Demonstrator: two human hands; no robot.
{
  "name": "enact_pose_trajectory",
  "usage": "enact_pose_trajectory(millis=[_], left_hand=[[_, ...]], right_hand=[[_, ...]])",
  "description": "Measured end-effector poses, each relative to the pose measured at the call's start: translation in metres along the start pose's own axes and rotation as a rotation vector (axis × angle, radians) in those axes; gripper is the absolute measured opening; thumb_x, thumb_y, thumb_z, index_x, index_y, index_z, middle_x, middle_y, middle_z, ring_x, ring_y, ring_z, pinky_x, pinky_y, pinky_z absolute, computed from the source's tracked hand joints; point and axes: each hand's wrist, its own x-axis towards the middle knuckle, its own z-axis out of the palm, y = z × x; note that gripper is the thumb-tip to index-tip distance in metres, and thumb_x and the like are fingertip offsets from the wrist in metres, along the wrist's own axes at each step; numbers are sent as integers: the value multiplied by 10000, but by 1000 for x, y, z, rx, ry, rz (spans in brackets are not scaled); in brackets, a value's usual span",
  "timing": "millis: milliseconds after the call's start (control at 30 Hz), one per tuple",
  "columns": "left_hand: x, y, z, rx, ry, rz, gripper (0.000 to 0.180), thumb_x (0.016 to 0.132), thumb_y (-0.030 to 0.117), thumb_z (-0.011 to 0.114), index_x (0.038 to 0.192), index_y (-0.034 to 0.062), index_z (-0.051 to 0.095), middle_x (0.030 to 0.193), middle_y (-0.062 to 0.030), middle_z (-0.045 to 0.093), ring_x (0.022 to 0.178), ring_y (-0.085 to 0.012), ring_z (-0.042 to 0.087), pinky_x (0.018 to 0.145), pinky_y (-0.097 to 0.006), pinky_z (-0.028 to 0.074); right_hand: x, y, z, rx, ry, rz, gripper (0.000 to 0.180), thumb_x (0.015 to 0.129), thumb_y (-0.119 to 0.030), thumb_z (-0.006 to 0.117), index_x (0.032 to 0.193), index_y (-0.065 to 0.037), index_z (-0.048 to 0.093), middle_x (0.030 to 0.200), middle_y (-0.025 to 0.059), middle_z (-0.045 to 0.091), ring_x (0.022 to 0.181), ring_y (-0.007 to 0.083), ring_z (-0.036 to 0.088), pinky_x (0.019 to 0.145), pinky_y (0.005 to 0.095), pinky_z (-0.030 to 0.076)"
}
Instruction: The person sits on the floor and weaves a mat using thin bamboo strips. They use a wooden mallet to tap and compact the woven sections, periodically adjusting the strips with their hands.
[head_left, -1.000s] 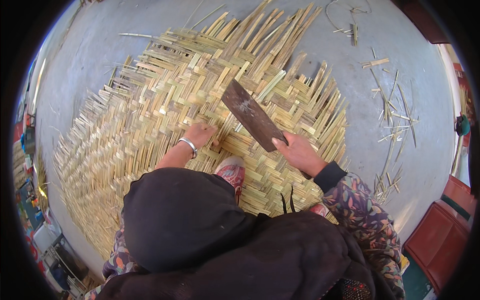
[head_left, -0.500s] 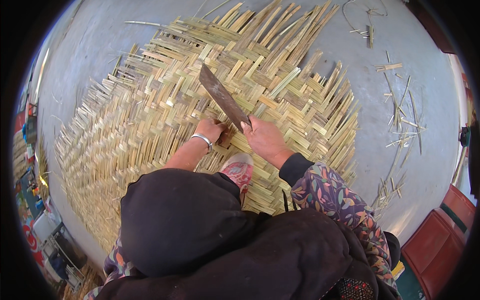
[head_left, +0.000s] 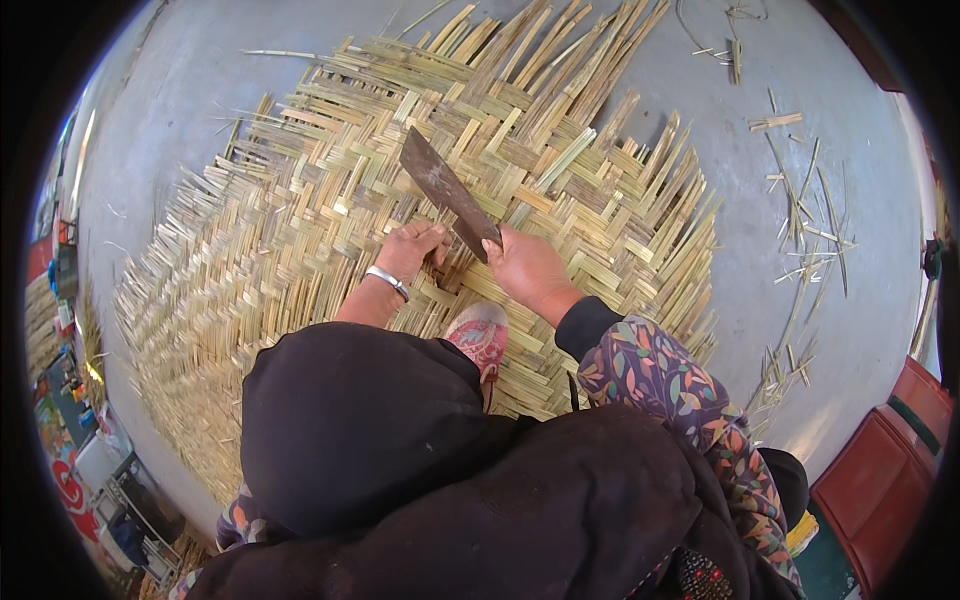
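Observation:
A large woven mat (head_left: 300,220) of split yellow-green strips lies on the floor, its loose strip ends fanning out at the far edge. In my right hand (head_left: 532,268) is a long, dark flat blade (head_left: 437,182) with a slanted tip, pointing away and to the left over the mat. My left hand (head_left: 410,250), with a silver bangle at the wrist, is low over the weave just left of the blade. Its fingers are curled together; whatever they pinch is hidden. Between my arms, a pink patterned shoe (head_left: 480,335) rests on the mat.
Loose cut strips (head_left: 810,225) are scattered on the grey floor (head_left: 740,180) at the right. Red seats (head_left: 880,480) stand at the lower right. Along the left side are a metal frame (head_left: 140,520) and assorted goods.
My left hand has shifted slightly away from me and left, its fingers lifting a little from the weave. The blade has turned slightly in my right hand, showing more of its flat side.

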Motion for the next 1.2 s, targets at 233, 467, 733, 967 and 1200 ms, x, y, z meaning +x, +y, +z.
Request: enact_pose_trajectory(millis=[233,467,733,967,1200], left_hand=[[10,10,7,293,22,2,277,937,271,583,992,22,693,838,-3,699,608,-66,502,564,-219,402],[21,13,1,399,-62,-11,333,918,310,609,1061,19,688,887,-9,716,671,-53,512,602,-209,424],[28,14,8,406,-1,-109,283,898,282,652,881,5,708,714,-54,695,566,-69,564,486,-226,409],[20,13,4,488,-1,-172,268,880,276,659,773,33,692,634,-32,660,484,-91,522,425,-247,375],[11,14,0,418,-2,-283,250,866,274,668,774,42,680,638,-38,646,450,-116,491,397,-254,348]], right_hand=[[-37,35,-29,47,30,80,298,940,-319,492,970,-36,579,787,221,629,769,422,604,670,512,463],[-66,66,-59,-72,110,160,308,955,-340,480,1004,-52,576,788,208,636,739,420,606,657,497,469],[-67,70,-56,-103,115,155,331,960,-356,468,1016,-45,565,777,220,631,735,420,605,655,502,465],[-67,72,-56,-94,110,162,338,960,-365,464,1017,-47,566,775,219,634,731,423,606,655,503,470],[-65,78,-56,-81,101,168,356,958,-386,458,1031,-57,571,770,215,638,735,416,615,656,503,477]])
